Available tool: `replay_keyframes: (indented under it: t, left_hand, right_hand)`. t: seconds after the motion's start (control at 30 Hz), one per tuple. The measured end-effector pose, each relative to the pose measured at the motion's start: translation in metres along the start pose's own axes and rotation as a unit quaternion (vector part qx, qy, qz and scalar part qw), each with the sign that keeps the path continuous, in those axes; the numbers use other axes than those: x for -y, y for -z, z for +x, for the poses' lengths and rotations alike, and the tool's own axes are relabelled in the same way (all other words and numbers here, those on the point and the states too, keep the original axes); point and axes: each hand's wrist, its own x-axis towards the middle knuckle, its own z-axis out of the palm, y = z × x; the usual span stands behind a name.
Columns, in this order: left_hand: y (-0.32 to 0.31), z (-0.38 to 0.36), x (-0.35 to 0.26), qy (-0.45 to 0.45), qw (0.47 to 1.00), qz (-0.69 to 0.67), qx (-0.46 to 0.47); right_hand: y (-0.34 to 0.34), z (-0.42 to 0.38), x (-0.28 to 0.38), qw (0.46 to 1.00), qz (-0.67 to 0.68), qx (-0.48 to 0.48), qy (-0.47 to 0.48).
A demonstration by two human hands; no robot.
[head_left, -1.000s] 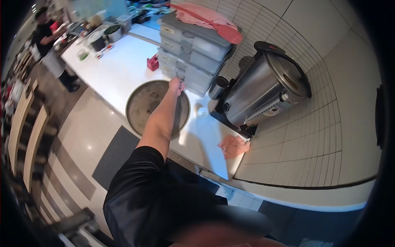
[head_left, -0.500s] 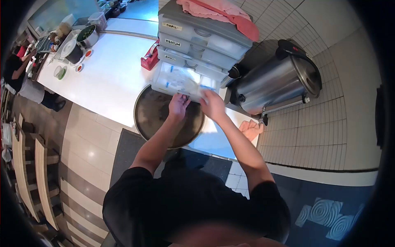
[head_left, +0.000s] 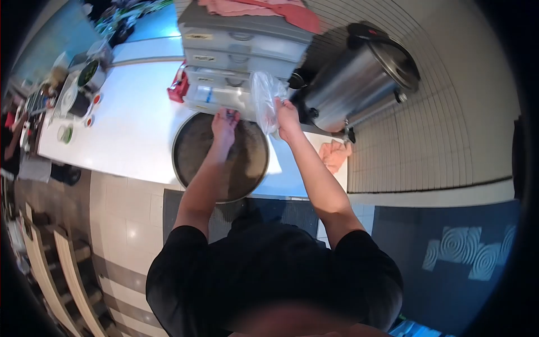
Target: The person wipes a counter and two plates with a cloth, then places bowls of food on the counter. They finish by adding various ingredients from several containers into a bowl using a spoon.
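My right hand [head_left: 287, 117] grips a crumpled clear plastic bag [head_left: 262, 101], raised at the right side of a pulled-out drawer. My left hand [head_left: 224, 126] has its fingers curled at the front edge of that translucent drawer [head_left: 197, 94]; the fingertips are partly hidden. The drawer belongs to a grey plastic drawer unit [head_left: 236, 29] with handwritten labels. Some clear material and a blue strip show inside it. Beneath my forearms lies a large round brown tray [head_left: 193, 147] on the white counter.
A red tape dispenser [head_left: 178, 85] stands left of the drawers, a steel urn [head_left: 359, 78] to their right. A pink cloth [head_left: 335, 155] lies by the wall. Pots, small sauce dishes and a dark container [head_left: 78, 104] occupy the far left counter. Someone stands at the left edge.
My right hand has moved right and lifted the plastic bag out of the drawer. My left hand stays at the drawer front. The camera view has shifted.
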Motion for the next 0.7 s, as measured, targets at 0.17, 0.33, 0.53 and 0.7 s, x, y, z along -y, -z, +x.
replay_keyframes:
  t: [0.17,0.33,0.53,0.7]
  left_hand:
    - [-0.011,0.083,0.014,-0.003,0.999,0.005,0.037]
    - [-0.005,0.106,0.033,-0.037,0.997,0.04,0.051]
    - [-0.075,-0.115,0.128,-0.122,0.942,0.311,0.038]
    - [-0.123,-0.34,0.309,0.096,0.677,0.463,0.564]
  right_hand:
    - [0.084,-0.031,0.007,0.972,0.154,0.086,-0.155]
    - [0.17,-0.129,0.006,0.955,0.188,0.106,-0.203]
    - [0.328,-0.263,-0.061,0.935,0.216,0.152,-0.238]
    - [0.458,-0.345,-0.096,0.959,0.147,-0.02,-0.24]
